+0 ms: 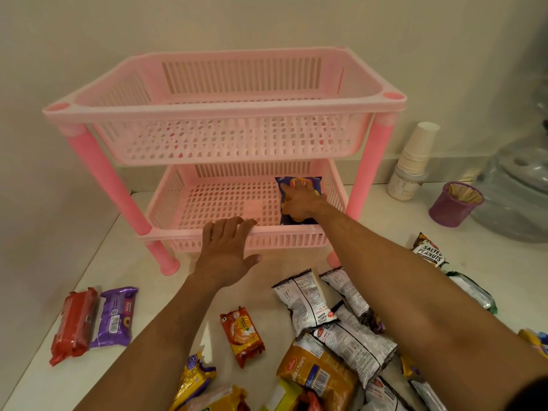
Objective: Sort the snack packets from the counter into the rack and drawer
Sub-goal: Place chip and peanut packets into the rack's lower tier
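White table (pixel 142 277) set against plain cream wall (pixel 89 40). Pink two-tier rack (pixel 225 114) stands near wall; upper basket bare. Right hand (pixel 299 203), fingers spread flat, presses blue snack packet (pixel 299 180) at right end of lower tier. Left hand (pixel 228 244), fingers extended, rests on lower tier's front rim. Loose snack packets (pixel 326 327) heaped on table in front; red packet (pixel 74 321) and purple packet (pixel 117 315) lie at left. Paper cup stack (pixel 415 152) and purple holder (pixel 453 206) stand at right.
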